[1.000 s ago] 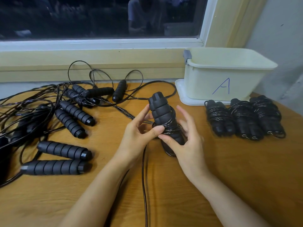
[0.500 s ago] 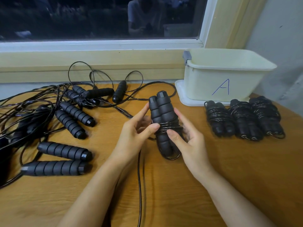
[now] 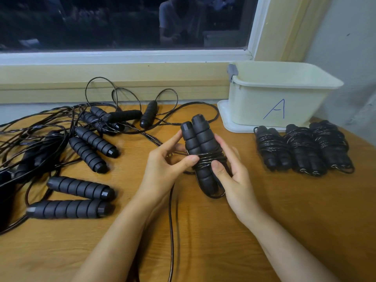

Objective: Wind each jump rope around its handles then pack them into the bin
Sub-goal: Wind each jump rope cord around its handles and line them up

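A pair of black ribbed jump rope handles (image 3: 198, 139) is held upright side by side above the table centre, with several turns of thin black cord around their middle. My right hand (image 3: 232, 176) grips the pair from the right, thumb on the coils. My left hand (image 3: 164, 165) presses its thumb on the coils from the left; loose cord (image 3: 171, 231) trails down toward me. Three wound rope bundles (image 3: 303, 147) lie in front of the cream bin marked "A" (image 3: 274, 98). Its inside is hidden.
A tangle of unwound ropes with several black handles (image 3: 81, 147) covers the left of the wooden table (image 3: 305, 210). The bin sits on its lid (image 3: 225, 117) at the back right against a wall. A window sill (image 3: 122, 78) runs along the back.
The held handles turned from tilted left to nearly upright with both tops showing. The loose cord on the table swung slightly left. My hands stayed in about the same place.
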Available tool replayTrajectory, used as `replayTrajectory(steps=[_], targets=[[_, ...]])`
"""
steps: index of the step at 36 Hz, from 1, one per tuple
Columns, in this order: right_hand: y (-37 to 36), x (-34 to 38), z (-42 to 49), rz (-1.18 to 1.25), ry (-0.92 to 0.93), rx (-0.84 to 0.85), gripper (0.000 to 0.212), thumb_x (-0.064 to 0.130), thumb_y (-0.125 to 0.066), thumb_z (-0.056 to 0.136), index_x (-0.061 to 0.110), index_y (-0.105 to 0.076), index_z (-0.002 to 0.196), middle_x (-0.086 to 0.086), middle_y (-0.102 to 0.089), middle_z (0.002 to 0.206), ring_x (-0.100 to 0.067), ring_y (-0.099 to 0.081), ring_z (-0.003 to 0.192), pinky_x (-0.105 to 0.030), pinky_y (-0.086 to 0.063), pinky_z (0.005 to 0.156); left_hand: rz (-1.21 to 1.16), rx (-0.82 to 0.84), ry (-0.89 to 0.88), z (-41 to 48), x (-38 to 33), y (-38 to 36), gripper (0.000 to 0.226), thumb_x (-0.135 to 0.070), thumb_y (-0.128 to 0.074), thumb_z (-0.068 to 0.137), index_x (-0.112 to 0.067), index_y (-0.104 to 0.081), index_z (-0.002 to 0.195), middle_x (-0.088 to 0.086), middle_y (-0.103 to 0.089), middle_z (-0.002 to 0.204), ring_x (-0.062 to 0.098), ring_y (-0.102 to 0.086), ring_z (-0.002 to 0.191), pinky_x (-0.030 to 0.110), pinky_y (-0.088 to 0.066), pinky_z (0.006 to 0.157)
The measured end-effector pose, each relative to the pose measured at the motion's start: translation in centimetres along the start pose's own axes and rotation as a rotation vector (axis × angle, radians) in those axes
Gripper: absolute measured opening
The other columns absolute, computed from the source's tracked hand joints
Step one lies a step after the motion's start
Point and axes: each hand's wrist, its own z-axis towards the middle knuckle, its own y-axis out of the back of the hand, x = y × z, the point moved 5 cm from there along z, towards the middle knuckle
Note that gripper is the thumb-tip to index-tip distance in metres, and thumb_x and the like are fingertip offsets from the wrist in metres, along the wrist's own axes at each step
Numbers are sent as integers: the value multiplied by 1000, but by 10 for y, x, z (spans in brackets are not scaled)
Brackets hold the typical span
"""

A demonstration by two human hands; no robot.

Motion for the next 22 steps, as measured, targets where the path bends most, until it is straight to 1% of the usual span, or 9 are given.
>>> replayTrajectory(steps=[2, 3, 6, 8, 11, 13, 17, 20, 22], targets=[[0, 2, -1, -21, 26, -21, 50, 28, -53, 96, 31, -42, 144, 8, -50, 138, -3, -49, 129, -12, -39, 100, -23, 52, 13, 0, 0, 0, 77, -17, -69, 73, -25, -34, 142, -19, -72, 98, 6, -71, 92, 17, -54, 75], [0, 2, -1, -23, 35, -26, 50, 28, -52, 96, 31, -42, 144, 8, -50, 138, -4, -48, 130, -12, -39, 100, -28, 70, 21, 0, 0, 0, 77, -17, -69, 74, -27, -33, 141, -19, -72, 104, 7, -70, 95, 18, -54, 77], [1, 2, -1, -4, 35, -28, 48, 29, -51, 97, 33, -43, 143, 16, -53, 134, -3, -49, 130, -12, -39, 100, -9, 125, 29, -1, -2, -1, 79, -20, -68, 77, -29, -28, 145, -8, -72, 115, 13, -68, 103, 20, -52, 85], [2, 2, 0, 8, 24, -30, 46, 30, -51, 96, 35, -43, 142, 21, -54, 133, -1, -49, 130, -12, -39, 100, -11, 147, 30, -1, -3, -1, 79, -20, -67, 79, -29, -25, 146, -3, -73, 113, 14, -68, 104, 20, -51, 87], [2, 1, 1, 15, 10, -22, 46, 32, -50, 96, 38, -42, 141, 16, -53, 139, -3, -47, 133, -18, -39, 105, -12, 148, 25, -1, -6, -1, 74, -20, -65, 81, -31, -27, 143, -6, -74, 108, 11, -69, 103, 17, -51, 85], [2, 1, 1, 22, 3, -16, 47, 33, -50, 96, 38, -41, 142, 14, -51, 144, -4, -46, 135, -23, -39, 109, -42, 112, 24, 0, -8, 0, 71, -18, -65, 80, -27, -31, 142, -6, -76, 102, 9, -70, 99, 17, -52, 82], [2, 4, -2, -54, 44, -21, 50, 29, -48, 99, 33, -37, 148, 8, -49, 147, -7, -45, 136, -23, -40, 109, -56, -7, 26, -1, -8, 1, 63, -21, -69, 75, -24, -45, 133, 0, -77, 90, 13, -74, 86, 18, -54, 76], [2, 9, -4, -242, 160, -87, 46, 15, -45, 101, 25, -44, 145, 1, -48, 139, 3, -45, 128, -10, -36, 101, -42, -88, 35, -3, -7, 3, 59, -22, -73, 72, -22, -52, 127, 2, -77, 84, 14, -74, 79, 20, -55, 72], [1, 13, -5, -341, 228, -120, 47, 6, -46, 99, 19, -47, 144, -2, -48, 136, 6, -45, 124, -5, -34, 97, -48, -128, 55, -4, -5, 4, 59, -24, -76, 69, -22, -55, 125, 4, -77, 81, 16, -74, 78, 24, -57, 72]])
